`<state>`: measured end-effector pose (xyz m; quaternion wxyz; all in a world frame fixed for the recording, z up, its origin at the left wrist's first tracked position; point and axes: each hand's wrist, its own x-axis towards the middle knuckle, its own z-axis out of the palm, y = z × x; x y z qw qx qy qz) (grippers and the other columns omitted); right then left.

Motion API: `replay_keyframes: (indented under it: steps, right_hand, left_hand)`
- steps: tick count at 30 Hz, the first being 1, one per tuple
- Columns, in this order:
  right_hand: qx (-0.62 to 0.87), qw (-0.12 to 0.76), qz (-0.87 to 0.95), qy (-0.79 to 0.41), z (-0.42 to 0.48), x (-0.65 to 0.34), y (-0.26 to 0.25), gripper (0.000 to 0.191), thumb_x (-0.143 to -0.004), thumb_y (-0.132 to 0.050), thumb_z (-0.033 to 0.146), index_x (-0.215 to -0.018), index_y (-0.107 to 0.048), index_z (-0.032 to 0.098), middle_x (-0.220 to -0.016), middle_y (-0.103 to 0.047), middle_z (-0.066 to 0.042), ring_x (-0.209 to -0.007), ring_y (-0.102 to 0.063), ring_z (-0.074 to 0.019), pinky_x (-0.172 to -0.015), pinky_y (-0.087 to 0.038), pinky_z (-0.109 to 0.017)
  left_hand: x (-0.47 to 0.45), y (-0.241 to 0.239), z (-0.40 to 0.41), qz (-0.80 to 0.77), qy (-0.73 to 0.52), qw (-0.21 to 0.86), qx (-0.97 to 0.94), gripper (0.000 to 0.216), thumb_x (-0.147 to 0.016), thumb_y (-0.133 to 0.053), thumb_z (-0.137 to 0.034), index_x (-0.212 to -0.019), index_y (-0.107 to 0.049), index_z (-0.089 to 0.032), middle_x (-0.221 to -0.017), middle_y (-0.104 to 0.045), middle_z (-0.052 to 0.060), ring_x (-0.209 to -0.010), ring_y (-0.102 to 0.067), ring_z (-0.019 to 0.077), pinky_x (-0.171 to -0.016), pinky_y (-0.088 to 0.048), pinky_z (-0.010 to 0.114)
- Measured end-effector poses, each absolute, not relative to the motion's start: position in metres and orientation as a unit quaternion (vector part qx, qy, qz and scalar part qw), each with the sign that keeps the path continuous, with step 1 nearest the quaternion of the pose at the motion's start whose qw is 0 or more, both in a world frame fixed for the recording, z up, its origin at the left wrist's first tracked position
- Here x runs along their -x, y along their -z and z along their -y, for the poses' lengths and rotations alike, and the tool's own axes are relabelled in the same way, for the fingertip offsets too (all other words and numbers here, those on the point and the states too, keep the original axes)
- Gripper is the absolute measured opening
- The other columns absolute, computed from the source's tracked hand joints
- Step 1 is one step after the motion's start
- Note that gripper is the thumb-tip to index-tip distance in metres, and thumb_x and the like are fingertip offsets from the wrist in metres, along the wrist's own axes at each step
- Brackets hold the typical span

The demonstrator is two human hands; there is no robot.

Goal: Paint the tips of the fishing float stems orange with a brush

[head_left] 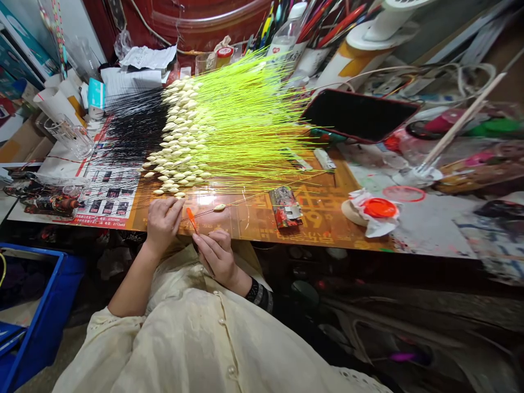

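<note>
My left hand [164, 219] is closed at the table's front edge, its fingertips pinching the dark thin stem of a fishing float. That float's small cream body [220, 207] lies to the right of the fingers, with a long thin tip running on toward the right. My right hand [216, 254] is closed around a slim orange stick-like tool [192, 219], pointing up between both hands; its exact kind is unclear. Beyond my hands lies a wide layer of similar floats [182, 131], with cream bodies, black stems to the left and yellow-green tips to the right.
A paint-stained small box [285, 207] lies right of my hands. Farther right are an open orange paint pot [380, 208] in tissue and a tilted phone [360, 114]. A glass [71, 136] stands left; a blue crate [45, 316] is below left.
</note>
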<state>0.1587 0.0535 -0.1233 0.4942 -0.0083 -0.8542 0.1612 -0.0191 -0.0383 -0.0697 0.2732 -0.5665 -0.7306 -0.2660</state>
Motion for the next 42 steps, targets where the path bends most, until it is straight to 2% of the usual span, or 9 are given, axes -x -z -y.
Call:
replay_keyframes:
  steps: [29, 36, 42]
  right_hand:
    - [0.007, 0.488, 0.856, -0.174, -0.0529, -0.1540, 0.1271, 0.064, -0.095, -0.054, 0.009, -0.156, -0.040, 0.020, -0.110, -0.073, -0.009, -0.098, -0.056, -0.0207, -0.094, -0.050, -0.041]
    - [-0.006, 0.495, 0.851, -0.175, -0.0531, -0.1536, 0.1255, 0.060, -0.095, -0.054, 0.008, -0.153, -0.043, 0.016, -0.109, -0.073, -0.011, -0.098, -0.055, -0.0212, -0.093, -0.049, -0.042]
    - [0.005, 0.488, 0.857, -0.167, -0.0528, -0.1542, 0.1266, 0.055, -0.096, -0.053, 0.010, -0.149, -0.049, 0.021, -0.111, -0.073, -0.009, -0.097, -0.058, -0.0205, -0.093, -0.050, -0.041]
  left_hand:
    - [0.0177, 0.0700, 0.0381, 0.744, 0.273, 0.254, 0.555, 0.028, -0.098, -0.055, -0.021, -0.123, -0.068, -0.019, -0.115, -0.073, 0.011, -0.106, -0.064, 0.0235, -0.099, -0.043, 0.040]
    - [0.0181, 0.0696, 0.0379, 0.752, 0.261, 0.243, 0.555, 0.031, -0.098, -0.054, -0.022, -0.126, -0.068, -0.020, -0.115, -0.073, 0.012, -0.106, -0.064, 0.0234, -0.099, -0.042, 0.040]
    - [0.0175, 0.0693, 0.0378, 0.738, 0.265, 0.265, 0.561, 0.031, -0.098, -0.056, -0.021, -0.127, -0.067, -0.019, -0.115, -0.073, 0.011, -0.105, -0.063, 0.0234, -0.099, -0.041, 0.039]
